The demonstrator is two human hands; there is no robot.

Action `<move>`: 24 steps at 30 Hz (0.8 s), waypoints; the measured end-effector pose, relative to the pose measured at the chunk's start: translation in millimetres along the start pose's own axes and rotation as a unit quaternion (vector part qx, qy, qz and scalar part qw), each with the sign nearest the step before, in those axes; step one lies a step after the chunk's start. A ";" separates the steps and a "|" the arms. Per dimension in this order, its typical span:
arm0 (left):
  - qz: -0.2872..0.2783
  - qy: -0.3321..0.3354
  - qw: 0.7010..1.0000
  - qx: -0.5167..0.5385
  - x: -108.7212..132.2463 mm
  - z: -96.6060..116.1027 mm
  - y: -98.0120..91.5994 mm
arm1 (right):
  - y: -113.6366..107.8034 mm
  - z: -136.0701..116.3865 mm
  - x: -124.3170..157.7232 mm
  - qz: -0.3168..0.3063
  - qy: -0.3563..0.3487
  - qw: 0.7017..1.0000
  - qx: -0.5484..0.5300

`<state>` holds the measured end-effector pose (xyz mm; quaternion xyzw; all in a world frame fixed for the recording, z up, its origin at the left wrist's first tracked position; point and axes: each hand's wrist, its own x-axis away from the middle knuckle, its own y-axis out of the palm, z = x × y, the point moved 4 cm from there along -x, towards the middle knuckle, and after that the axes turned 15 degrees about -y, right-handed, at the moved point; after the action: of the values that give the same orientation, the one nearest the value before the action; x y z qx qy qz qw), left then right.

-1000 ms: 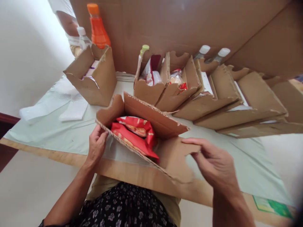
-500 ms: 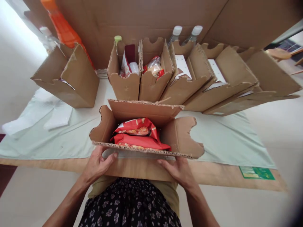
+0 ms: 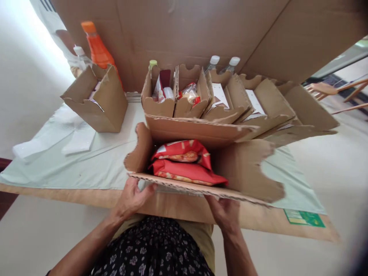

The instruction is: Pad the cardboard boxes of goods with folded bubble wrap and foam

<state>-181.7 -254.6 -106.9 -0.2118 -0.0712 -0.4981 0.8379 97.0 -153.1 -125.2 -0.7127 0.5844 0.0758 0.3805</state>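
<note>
An open cardboard box [image 3: 244,168] is held just above the table's near edge, with red snack packets [image 3: 184,163] lying inside it. My left hand [image 3: 132,197] grips the box's near wall at its left corner, thumb up against the cardboard. Under the near wall to the right, my right hand [image 3: 225,211] supports the box from below, its fingers partly hidden by the cardboard. The box's flaps stand open, and the right flap has a notched edge.
A row of open cardboard boxes [image 3: 184,101] with packets and bottles stands behind. A separate box [image 3: 97,99] sits at the left by an orange bottle [image 3: 97,48]. A pale green cloth [image 3: 86,165] covers the table; large cardboard sheets [image 3: 201,34] lean at the back.
Both hands went from the box's flaps to its near wall. The box turned square to me, then shifted a little right and its right end rose toward me.
</note>
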 end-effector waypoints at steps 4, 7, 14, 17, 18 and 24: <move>0.045 -0.007 0.997 0.065 1.9 -8.0 -23.7 | 30.1 -17.9 -4.1 -0.056 0.018 0.998 -0.014; 0.024 -0.006 0.997 0.076 0.7 -8.4 -20.0 | 27.9 -20.2 -9.9 -0.043 0.009 0.999 -0.011; 0.015 0.069 0.997 0.039 -48.7 5.4 6.7 | 26.0 25.3 -42.3 0.001 0.034 0.999 0.017; -0.005 0.100 0.995 0.003 -79.8 17.0 18.6 | 31.2 47.5 -67.0 0.023 0.040 0.999 0.024; -0.009 0.102 0.995 -0.010 -88.3 18.9 22.3 | 32.2 52.4 -72.9 0.028 0.034 0.999 0.025; 0.047 0.083 0.995 -0.042 -102.7 -1.3 19.9 | 32.7 72.5 -56.2 0.014 0.027 0.999 0.023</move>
<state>-215.3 -164.3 -147.6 -0.2074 0.0298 -0.4765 0.8538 75.1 -64.7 -159.6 -0.6973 0.6062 0.0487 0.3794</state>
